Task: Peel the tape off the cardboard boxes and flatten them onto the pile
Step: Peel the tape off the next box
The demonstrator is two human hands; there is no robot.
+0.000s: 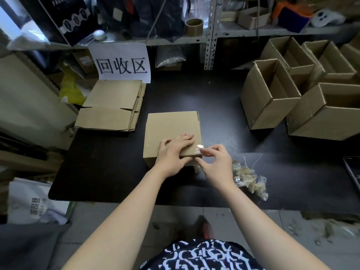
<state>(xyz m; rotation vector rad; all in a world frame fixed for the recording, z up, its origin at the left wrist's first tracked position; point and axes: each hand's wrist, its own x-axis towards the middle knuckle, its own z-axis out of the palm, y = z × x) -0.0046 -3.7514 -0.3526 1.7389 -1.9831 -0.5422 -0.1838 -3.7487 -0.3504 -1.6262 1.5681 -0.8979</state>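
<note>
A closed brown cardboard box (171,125) sits in the middle of the black table (109,164). My left hand (173,152) lies flat on the box's near top, fingers straight, pressing it down. My right hand (216,162) is at the box's near right corner and pinches a lifted end of clear tape (199,148) between thumb and fingertip. The pile of flattened boxes (115,106) lies on the table's far left, under a white paper sign.
Several open cardboard boxes (272,94) stand at the right of the table. A crumpled heap of peeled tape (249,180) lies just right of my right wrist. Shelves with a tape roll (193,27) run along the back. A white bag (33,201) sits on the floor at left.
</note>
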